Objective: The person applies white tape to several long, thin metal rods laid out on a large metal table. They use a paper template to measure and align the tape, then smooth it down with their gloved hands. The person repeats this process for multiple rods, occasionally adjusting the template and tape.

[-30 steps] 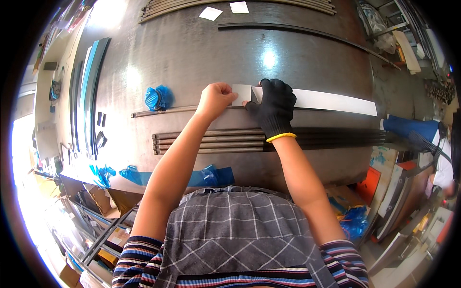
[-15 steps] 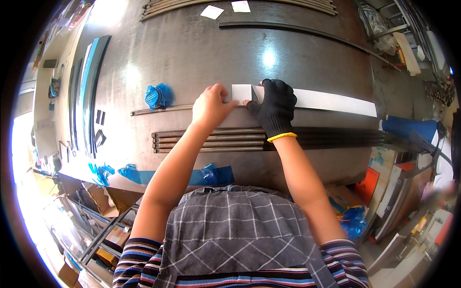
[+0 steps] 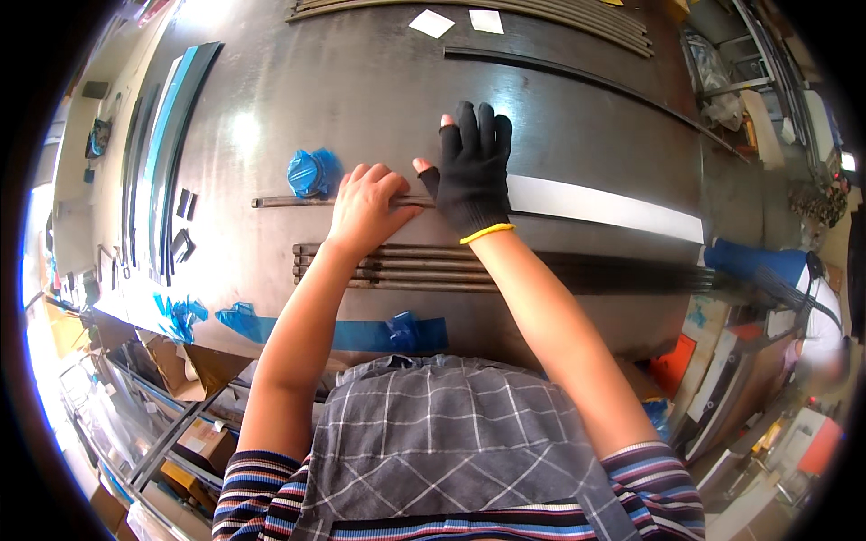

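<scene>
Left hand [image 3: 365,209], bare, now presses fingers-together on the thin dark metal rod [image 3: 298,201] where the white paper piece was, while the black-gloved right hand [image 3: 471,171] lies spread flat beside it on the long white strip [image 3: 604,206], suggesting the strip is being smoothed down.

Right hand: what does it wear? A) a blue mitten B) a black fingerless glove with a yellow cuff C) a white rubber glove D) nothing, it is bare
B: the right hand shows a black glove with bare fingertips and a yellow band at the wrist.

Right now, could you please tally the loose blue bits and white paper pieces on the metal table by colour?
Crumpled blue film wads: 4
Small white paper squares: 2
Long white strip: 1
Total: 7
</scene>
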Motion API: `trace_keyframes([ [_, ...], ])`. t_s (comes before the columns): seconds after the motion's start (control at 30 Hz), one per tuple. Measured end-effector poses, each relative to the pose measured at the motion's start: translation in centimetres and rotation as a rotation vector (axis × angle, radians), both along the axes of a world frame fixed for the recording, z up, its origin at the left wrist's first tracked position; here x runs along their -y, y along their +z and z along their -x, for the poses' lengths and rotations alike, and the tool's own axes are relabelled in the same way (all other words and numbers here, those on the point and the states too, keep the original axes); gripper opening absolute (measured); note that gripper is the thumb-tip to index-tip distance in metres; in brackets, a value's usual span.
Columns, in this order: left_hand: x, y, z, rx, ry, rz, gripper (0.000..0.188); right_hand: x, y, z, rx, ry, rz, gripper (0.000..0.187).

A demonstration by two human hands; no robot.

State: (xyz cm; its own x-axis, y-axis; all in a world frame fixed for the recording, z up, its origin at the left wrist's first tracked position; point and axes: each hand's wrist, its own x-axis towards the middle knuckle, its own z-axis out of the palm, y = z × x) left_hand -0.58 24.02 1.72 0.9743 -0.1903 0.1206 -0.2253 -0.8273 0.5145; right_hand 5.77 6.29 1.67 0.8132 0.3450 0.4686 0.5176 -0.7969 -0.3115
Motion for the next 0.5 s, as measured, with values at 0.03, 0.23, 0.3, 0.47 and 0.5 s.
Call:
trace_keyframes([
  [0.03, -0.6, -1.0, 0.2, -0.015, -0.011, 0.026, 0.026, -0.2, -0.1, 0.0, -0.014, 0.005, 0.023, 0.063],
  [0.23, -0.9, -2.2, 0.4, -0.008, -0.033, 0.089, 0.026, -0.2, -0.8, -0.1, -0.069, 0.036, 0.099, 0.066],
  [0.3, -1.0, -2.0, 0.6, -0.010, -0.040, 0.091, 0.026, -0.3, -1.1, -0.1, -0.099, 0.053, 0.075, 0.067],
  [0.47, -1.0, -2.4, 0.5, 0.004, -0.047, 0.091, 0.027, -0.3, -1.5, 0.2, -0.044, 0.047, 0.084, 0.067],
  [0.5, -1.0, -2.4, 0.5, 0.017, -0.046, 0.091, 0.027, -0.3, -1.4, 0.1, -0.040, 0.048, 0.087, 0.067],
])
